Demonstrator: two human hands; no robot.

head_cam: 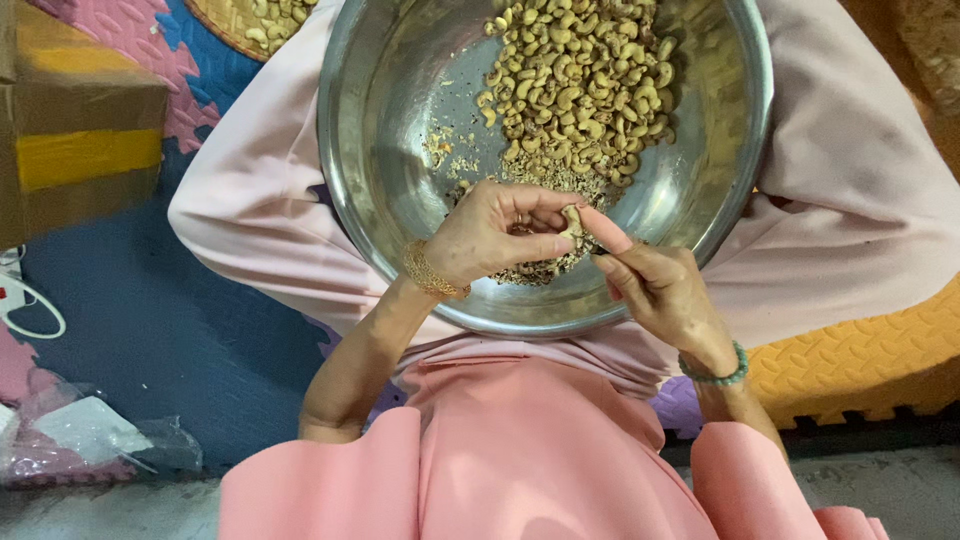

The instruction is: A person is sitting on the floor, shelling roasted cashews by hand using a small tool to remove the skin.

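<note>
Over the near rim of a wide steel bowl, a single cashew nut sits pinched in the fingertips of the left hand, just above a patch of brown skin scraps. The right hand meets it from the other side, its thumb touching the nut and its fingers curled around a small dark tool that is mostly hidden. A heap of peeled cashews fills the far side of the bowl, well apart from both hands. The bowl rests on a lap in pink cloth, above coloured foam floor mats; a cardboard box stands to the left. Both wrists bend inward, one with a gold bangle, the other with green beads.
</note>
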